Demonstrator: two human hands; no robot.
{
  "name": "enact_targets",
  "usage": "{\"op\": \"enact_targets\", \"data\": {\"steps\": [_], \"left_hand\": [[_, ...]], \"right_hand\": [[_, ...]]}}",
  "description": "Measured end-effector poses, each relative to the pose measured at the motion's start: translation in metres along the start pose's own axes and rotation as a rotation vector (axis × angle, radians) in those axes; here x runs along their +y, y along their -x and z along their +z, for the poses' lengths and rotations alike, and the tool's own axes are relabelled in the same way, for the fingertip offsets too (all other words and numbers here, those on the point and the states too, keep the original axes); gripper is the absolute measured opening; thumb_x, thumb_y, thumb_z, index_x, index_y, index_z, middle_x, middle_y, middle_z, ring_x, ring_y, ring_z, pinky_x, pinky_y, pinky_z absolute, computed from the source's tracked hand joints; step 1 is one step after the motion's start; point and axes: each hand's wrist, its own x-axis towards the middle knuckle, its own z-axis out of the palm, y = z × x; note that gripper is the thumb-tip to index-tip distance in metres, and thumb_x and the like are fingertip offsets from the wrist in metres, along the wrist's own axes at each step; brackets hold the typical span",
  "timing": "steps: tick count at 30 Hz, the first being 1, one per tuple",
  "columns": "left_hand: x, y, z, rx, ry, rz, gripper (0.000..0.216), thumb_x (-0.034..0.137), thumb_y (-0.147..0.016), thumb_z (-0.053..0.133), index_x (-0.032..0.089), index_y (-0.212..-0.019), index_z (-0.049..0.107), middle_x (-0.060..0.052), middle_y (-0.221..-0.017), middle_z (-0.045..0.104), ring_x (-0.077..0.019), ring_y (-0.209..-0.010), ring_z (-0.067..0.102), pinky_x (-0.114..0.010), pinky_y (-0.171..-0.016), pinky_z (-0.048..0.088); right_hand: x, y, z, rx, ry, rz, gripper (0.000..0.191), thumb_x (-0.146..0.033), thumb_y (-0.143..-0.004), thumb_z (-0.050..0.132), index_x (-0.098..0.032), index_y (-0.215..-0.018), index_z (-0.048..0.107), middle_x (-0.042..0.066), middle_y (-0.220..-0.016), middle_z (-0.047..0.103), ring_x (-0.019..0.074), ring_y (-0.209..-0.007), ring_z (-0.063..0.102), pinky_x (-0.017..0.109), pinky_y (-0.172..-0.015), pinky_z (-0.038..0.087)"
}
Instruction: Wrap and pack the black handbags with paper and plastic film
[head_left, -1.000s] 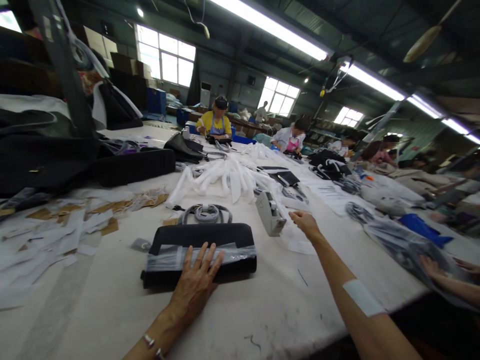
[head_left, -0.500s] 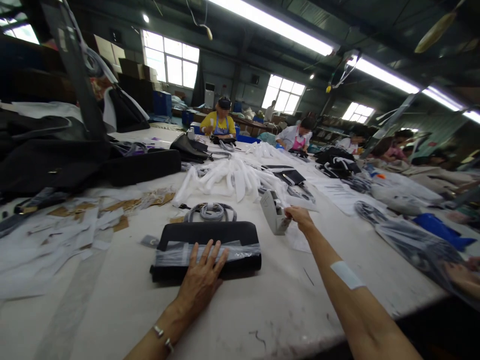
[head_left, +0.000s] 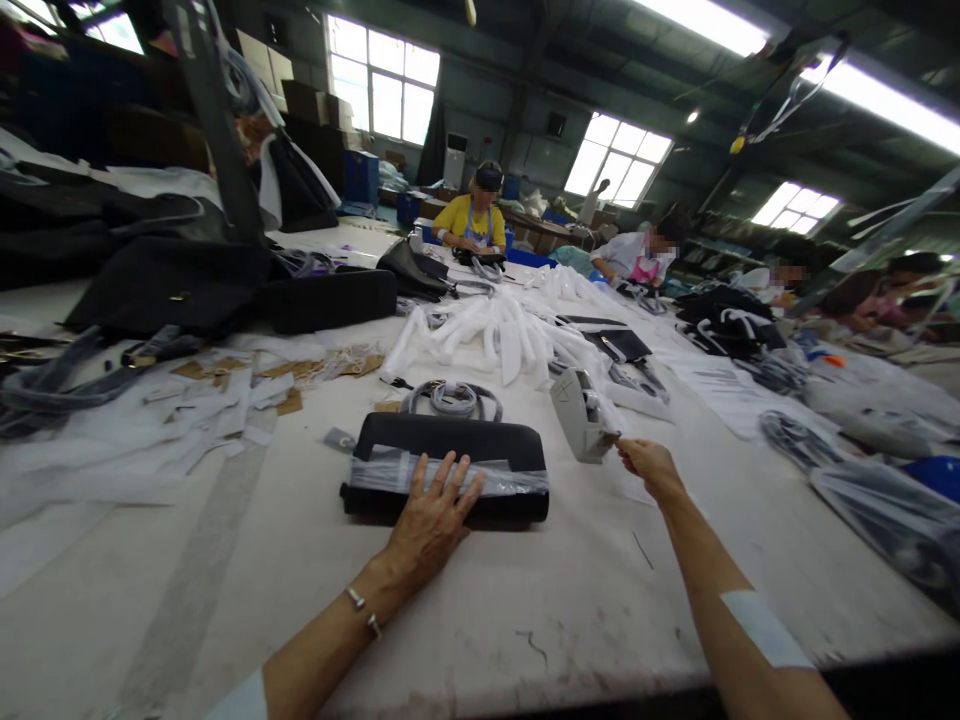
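Note:
A black handbag (head_left: pixel 450 432) lies on its side on the white table, with a clear plastic-wrapped band across its front. My left hand (head_left: pixel 431 515) rests flat on this band, fingers spread. Behind the bag, its grey wrapped handle (head_left: pixel 454 398) lies coiled. To the right stands a grey tape dispenser (head_left: pixel 574 420), tilted a little. My right hand (head_left: pixel 649 465) is at the dispenser's front edge, thumb and fingers pinched together on what looks like the tape end; the tape itself is barely visible.
Paper and card scraps (head_left: pixel 217 400) lie to the left, before more black bags (head_left: pixel 172 285). White foam-like strips (head_left: pixel 495 335) are piled behind the handle. Plastic-wrapped items (head_left: pixel 885 510) lie at the right. Across the table a person in yellow (head_left: pixel 472 220) works, with others further right.
The view has turned left, so things sit further right in it. My left hand stays on the bag; my right hand stays pinched by the dispenser, now slightly off its front edge.

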Motion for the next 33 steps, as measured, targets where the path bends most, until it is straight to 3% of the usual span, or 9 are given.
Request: {"op": "enact_targets", "data": {"steps": [4, 7, 13, 17, 20, 24, 28, 33], "left_hand": [[0.000, 0.000, -0.001, -0.007, 0.012, 0.005, 0.080, 0.049, -0.085, 0.064, 0.023, -0.150, 0.026, -0.015, -0.154, 0.032, -0.0370, -0.142, 0.026, -0.068, -0.112, 0.019], [0.000, 0.000, 0.002, 0.021, 0.023, 0.000, 0.075, 0.047, -0.087, 0.061, 0.022, -0.149, 0.029, -0.017, -0.153, 0.034, -0.0378, -0.141, 0.028, -0.068, -0.111, 0.019], [0.001, 0.002, 0.006, 0.076, 0.032, 0.010, 0.064, 0.038, -0.092, 0.055, 0.022, -0.149, 0.030, -0.017, -0.152, 0.036, -0.0372, -0.140, 0.030, -0.067, -0.111, 0.019], [0.001, 0.002, 0.004, 0.037, 0.029, 0.009, 0.071, 0.043, -0.090, 0.057, 0.021, -0.150, 0.026, -0.018, -0.154, 0.031, -0.0378, -0.142, 0.026, -0.068, -0.111, 0.016], [0.001, 0.001, 0.002, 0.009, 0.026, 0.006, 0.072, 0.042, -0.090, 0.058, 0.021, -0.150, 0.025, -0.017, -0.154, 0.031, -0.0379, -0.142, 0.026, -0.068, -0.111, 0.016], [0.001, 0.001, -0.001, 0.010, 0.032, 0.008, 0.070, 0.041, -0.090, 0.058, 0.021, -0.149, 0.027, -0.016, -0.154, 0.031, -0.0382, -0.142, 0.026, -0.068, -0.112, 0.017], [0.002, 0.001, -0.001, 0.015, 0.028, 0.009, 0.071, 0.041, -0.089, 0.060, 0.021, -0.149, 0.027, -0.016, -0.155, 0.031, -0.0384, -0.142, 0.026, -0.068, -0.111, 0.017], [0.001, 0.000, 0.000, 0.018, 0.038, 0.007, 0.072, 0.042, -0.089, 0.060, 0.020, -0.149, 0.027, -0.017, -0.154, 0.031, -0.0389, -0.142, 0.026, -0.069, -0.111, 0.017]], "right_hand": [[-0.017, 0.000, -0.013, -0.037, 0.242, 0.071, 0.022, -0.036, -0.093, 0.061, -0.014, -0.096, 0.064, 0.003, -0.095, 0.066, 0.0151, -0.080, 0.064, 0.032, -0.072, 0.055], [-0.026, 0.023, -0.021, -0.049, 0.383, 0.067, 0.020, -0.035, -0.092, 0.062, -0.015, -0.094, 0.064, 0.003, -0.095, 0.066, 0.0160, -0.083, 0.063, 0.033, -0.075, 0.054], [-0.034, 0.078, -0.025, -0.224, 0.410, -0.083, 0.026, -0.039, -0.078, 0.066, -0.020, -0.060, 0.062, 0.007, -0.063, 0.064, 0.0225, -0.068, 0.064, 0.037, -0.068, 0.053], [-0.064, 0.097, 0.002, -0.440, 0.298, -0.240, 0.029, -0.047, -0.072, 0.060, -0.019, -0.068, 0.066, 0.005, -0.070, 0.067, 0.0204, -0.073, 0.064, 0.032, -0.073, 0.052], [-0.100, 0.111, 0.036, -0.616, 0.276, -0.363, 0.029, -0.047, -0.070, 0.063, -0.018, -0.070, 0.069, 0.001, -0.067, 0.066, 0.0156, -0.067, 0.059, 0.026, -0.066, 0.047], [-0.138, 0.125, 0.068, -0.659, 0.319, -0.484, 0.020, -0.038, -0.069, 0.066, -0.018, -0.070, 0.070, -0.002, -0.058, 0.061, 0.0120, -0.058, 0.051, 0.023, -0.054, 0.037], [-0.148, 0.126, 0.071, -0.729, 0.338, -0.498, 0.021, -0.038, -0.070, 0.065, -0.016, -0.070, 0.068, -0.002, -0.056, 0.059, 0.0109, -0.053, 0.048, 0.022, -0.050, 0.034], [-0.139, 0.134, 0.082, -0.860, 0.308, -0.475, 0.022, -0.039, -0.072, 0.064, -0.017, -0.073, 0.067, -0.003, -0.060, 0.060, 0.0108, -0.056, 0.051, 0.021, -0.053, 0.039]]}}
